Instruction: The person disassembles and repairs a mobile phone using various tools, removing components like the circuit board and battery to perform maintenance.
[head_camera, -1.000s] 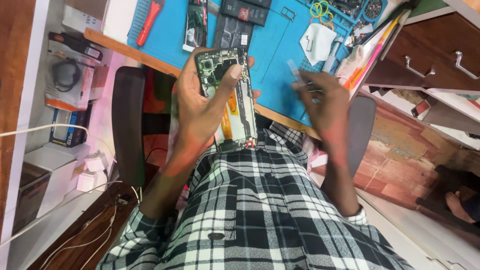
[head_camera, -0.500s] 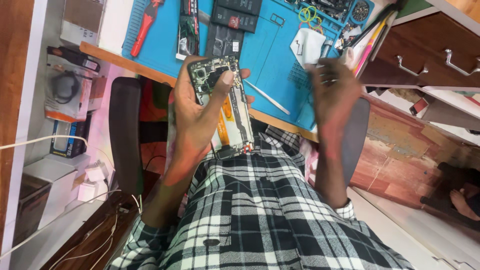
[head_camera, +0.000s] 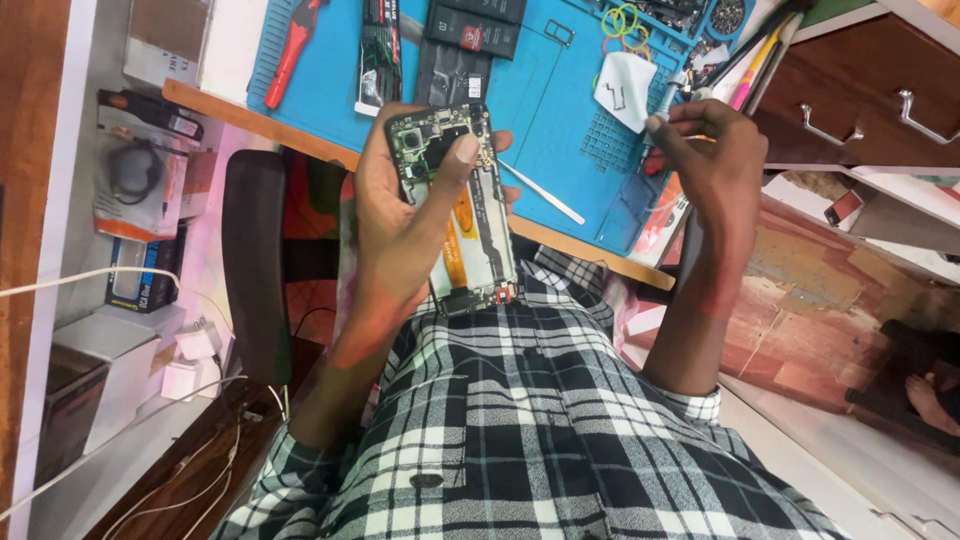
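My left hand (head_camera: 400, 225) holds an opened smartphone (head_camera: 470, 215) above my lap. Its back is off, so the circuit board and an orange strip show. The thumb presses on the upper board near the camera module. My right hand (head_camera: 710, 160) is off to the right at the edge of the blue work mat (head_camera: 560, 90), beside a cluster of pens and tool handles (head_camera: 745, 50). Its fingers are pinched on what looks like a thin tool, mostly hidden by the fingers. A thin metal pry tool (head_camera: 545, 193) lies on the mat between my hands.
On the mat are red-handled pliers (head_camera: 290, 45), dark phone parts (head_camera: 455, 60), a white cloth (head_camera: 628, 88) and coloured rubber bands (head_camera: 622, 20). A black chair back (head_camera: 255, 260) is at left, boxes and white cables beyond it. Wooden drawers (head_camera: 870, 100) stand at right.
My right hand let go of the thin metal pry tool, which now lies on the mat, and moved right to the tool handles. The left hand keeps the phone nearly still.
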